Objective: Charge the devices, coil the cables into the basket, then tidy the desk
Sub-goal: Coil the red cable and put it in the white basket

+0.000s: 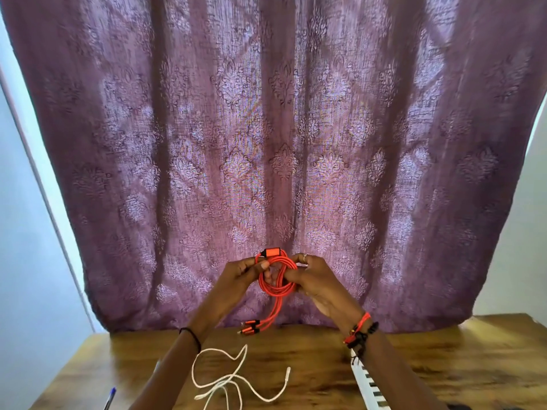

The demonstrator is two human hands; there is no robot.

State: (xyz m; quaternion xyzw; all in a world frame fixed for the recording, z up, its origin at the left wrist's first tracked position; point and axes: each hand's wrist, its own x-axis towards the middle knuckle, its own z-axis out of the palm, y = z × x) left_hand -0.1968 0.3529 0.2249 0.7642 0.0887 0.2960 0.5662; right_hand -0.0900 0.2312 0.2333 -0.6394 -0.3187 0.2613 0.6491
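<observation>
Lower left: pen [110,398] on surface [444,365]. White cable [236,380] lies loose, uncoiled, lower centre. Left hand [241,275] and right hand [310,279] both grip the red cable [276,279] mid-frame, mostly looped, plug ends dangling. White basket [368,386] lower right; contents not visible. Judged: coiling underway. No legible writing.

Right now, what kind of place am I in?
Probably a desk in a home room. A wooden desk stands against a purple patterned curtain, with a loose white cable and a pen on it, while both hands coil an orange cable.
</observation>
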